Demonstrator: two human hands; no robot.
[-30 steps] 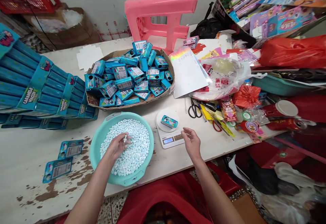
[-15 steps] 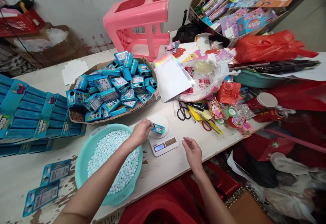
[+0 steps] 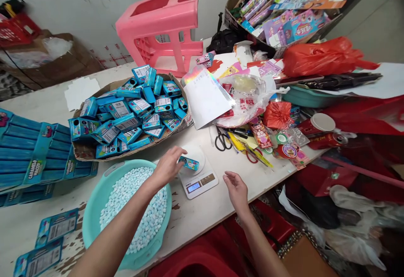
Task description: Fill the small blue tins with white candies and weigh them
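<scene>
A small blue candy box (image 3: 189, 163) lies flat on the round white plate of a digital kitchen scale (image 3: 206, 184), whose display is lit with digits too blurred to read. My left hand (image 3: 168, 164) is at the left end of this box, its fingers parted around the end and no longer pinching it. To the right of the scale, my right hand (image 3: 236, 188) hovers with fingers loosely apart, holding nothing. Under my left forearm stands a turquoise basin (image 3: 91, 209) of small pale-blue candies (image 3: 132, 199), partly hidden by the arm.
Behind the basin is a cardboard tray (image 3: 151, 144) heaped with blue boxes. Stacked blue packs (image 3: 28, 155) stand left, with two flat cartons (image 3: 57, 226) nearby. Scissors (image 3: 223, 138), a yellow cutter (image 3: 236, 140) and a plastic bag (image 3: 246, 100) lie right. A pink stool (image 3: 158, 16) rests behind.
My left hand has loosened from the box end and drawn slightly back, leaving the box on the scale. Digits now show on the display. The view has shifted slightly.
</scene>
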